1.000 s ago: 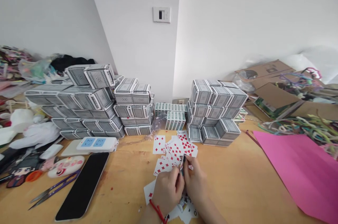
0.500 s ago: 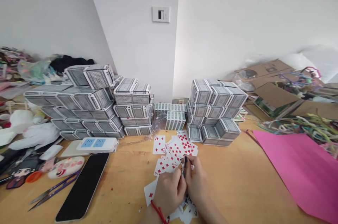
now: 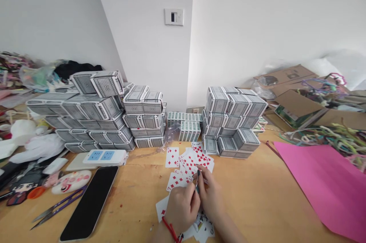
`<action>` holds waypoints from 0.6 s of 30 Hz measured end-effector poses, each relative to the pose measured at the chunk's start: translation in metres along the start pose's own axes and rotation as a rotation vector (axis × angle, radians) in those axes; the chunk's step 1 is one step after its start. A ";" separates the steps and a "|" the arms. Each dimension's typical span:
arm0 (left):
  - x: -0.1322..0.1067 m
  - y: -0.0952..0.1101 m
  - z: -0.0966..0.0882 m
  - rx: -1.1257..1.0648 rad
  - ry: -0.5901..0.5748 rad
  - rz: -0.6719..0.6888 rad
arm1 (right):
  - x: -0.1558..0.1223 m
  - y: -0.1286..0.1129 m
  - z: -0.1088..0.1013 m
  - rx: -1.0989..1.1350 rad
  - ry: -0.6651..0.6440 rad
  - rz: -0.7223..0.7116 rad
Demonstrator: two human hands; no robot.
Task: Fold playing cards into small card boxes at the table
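Low in the middle, my left hand (image 3: pixel 182 205) and my right hand (image 3: pixel 211 193) meet, fingers pinched together. Between them is a playing card (image 3: pixel 197 181), seen nearly edge-on and mostly hidden by the fingers. A red cord circles my left wrist. Loose playing cards (image 3: pixel 172 158) lie face up beyond and under my hands, several of them diamonds and hearts. More cards (image 3: pixel 205 230) with black marks show below, between my wrists.
Stacked blocks made of grey-backed cards stand left (image 3: pixel 97 105) and right (image 3: pixel 236 102); green-backed card packs (image 3: pixel 190 130) sit between. A phone (image 3: pixel 90 203), scissors (image 3: pixel 58 206) and a power strip (image 3: pixel 105 156) lie left. Pink paper (image 3: pixel 323 182) and a cardboard box (image 3: pixel 300 107) are right.
The fingers of my right hand have shifted slightly around the card. Both hands otherwise stay in the same place, and the loose cards and stacks have not moved.
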State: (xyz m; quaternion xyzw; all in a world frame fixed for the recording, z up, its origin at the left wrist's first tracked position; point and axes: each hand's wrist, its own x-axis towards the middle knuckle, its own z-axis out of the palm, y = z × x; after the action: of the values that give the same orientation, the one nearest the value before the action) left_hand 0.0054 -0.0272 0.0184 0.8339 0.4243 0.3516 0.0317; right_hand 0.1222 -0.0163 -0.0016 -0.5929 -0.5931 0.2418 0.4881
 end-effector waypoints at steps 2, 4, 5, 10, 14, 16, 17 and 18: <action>0.000 0.000 -0.001 -0.001 0.005 0.002 | 0.002 0.000 0.000 0.049 -0.033 0.002; 0.001 0.000 -0.001 0.006 0.010 -0.007 | 0.003 -0.001 0.000 0.050 -0.051 -0.007; 0.001 0.000 -0.001 0.008 0.011 -0.011 | 0.003 -0.001 -0.001 0.022 -0.051 -0.016; 0.000 -0.001 0.001 0.014 0.004 -0.044 | 0.000 0.000 -0.001 -0.192 0.062 -0.100; -0.001 0.000 0.003 0.008 0.020 -0.075 | 0.001 -0.003 -0.001 -0.061 0.038 0.002; -0.002 0.000 0.003 -0.017 0.022 -0.108 | 0.004 -0.006 -0.001 0.030 -0.017 0.041; -0.002 0.000 0.003 -0.034 0.022 -0.130 | 0.005 -0.007 -0.001 0.051 -0.041 0.037; -0.001 0.000 0.003 -0.051 0.022 -0.152 | 0.006 -0.007 -0.002 0.049 -0.064 0.022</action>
State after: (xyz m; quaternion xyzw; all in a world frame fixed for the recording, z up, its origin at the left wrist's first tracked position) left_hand 0.0066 -0.0274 0.0152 0.7944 0.4774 0.3679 0.0751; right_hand 0.1214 -0.0125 0.0067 -0.5793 -0.5957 0.2805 0.4804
